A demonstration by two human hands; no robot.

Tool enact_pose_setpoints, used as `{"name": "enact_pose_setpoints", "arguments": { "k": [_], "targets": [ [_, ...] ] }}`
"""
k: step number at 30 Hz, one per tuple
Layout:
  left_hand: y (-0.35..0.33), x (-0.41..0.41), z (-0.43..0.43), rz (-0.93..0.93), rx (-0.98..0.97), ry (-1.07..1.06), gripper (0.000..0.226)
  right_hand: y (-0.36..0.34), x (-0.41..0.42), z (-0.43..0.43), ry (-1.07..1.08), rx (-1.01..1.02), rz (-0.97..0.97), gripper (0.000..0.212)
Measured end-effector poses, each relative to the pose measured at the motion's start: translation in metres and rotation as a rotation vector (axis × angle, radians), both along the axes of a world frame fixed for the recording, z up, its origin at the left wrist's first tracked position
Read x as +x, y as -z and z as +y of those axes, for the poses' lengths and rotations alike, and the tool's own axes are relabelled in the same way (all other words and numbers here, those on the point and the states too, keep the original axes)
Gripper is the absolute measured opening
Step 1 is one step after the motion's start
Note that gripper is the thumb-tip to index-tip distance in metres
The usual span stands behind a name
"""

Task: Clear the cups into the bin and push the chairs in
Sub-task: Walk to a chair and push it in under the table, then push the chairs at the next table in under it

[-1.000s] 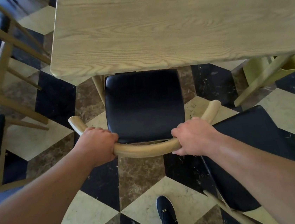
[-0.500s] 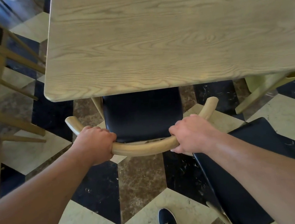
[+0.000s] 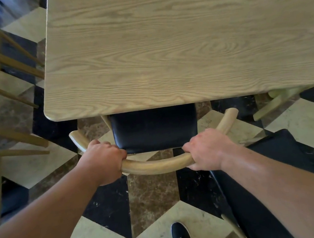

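Black chair seat (image 3: 154,130) now further under table (image 3: 182,41), both hands (image 3: 103,162) clamped on backrest (image 3: 155,166).

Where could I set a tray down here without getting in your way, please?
The whole visible tabletop is bare, from its near edge above the black seat back. Below it is crowded: the left hand and right hand grip the curved chair back, and another chair stands close on the right.

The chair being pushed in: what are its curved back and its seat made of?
The curved back rail looks like pale bent wood with a smooth finish; faint grain shows. The seat seems black leather or vinyl: it has a slight sheen and padded edges.
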State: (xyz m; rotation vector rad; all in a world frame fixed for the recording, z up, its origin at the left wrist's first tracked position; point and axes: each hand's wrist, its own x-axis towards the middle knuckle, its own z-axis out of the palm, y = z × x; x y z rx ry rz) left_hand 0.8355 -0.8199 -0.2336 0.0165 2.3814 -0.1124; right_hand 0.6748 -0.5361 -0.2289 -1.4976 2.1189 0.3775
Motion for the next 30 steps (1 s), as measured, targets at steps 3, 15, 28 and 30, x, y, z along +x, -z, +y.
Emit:
{"name": "enact_pose_setpoints", "arguments": {
  "k": [3,15,28,30],
  "targets": [
    [-0.001,0.0,0.001,0.0,0.003,-0.004,0.028,-0.001,0.0,0.001,-0.001,0.005,-0.002,0.035],
    [0.0,-0.001,-0.003,-0.007,0.012,-0.011,0.027,0.002,-0.004,0.0,0.007,-0.002,-0.037,0.033],
    [-0.027,0.083,0.112,0.491,0.006,-0.565,0.09,-0.02,0.108,0.054,0.426,-0.259,0.209,0.082],
    [-0.038,0.119,0.153,0.479,0.1,-0.488,0.082,-0.032,0.141,0.098,0.371,-0.297,0.112,0.07]
  ]
}}
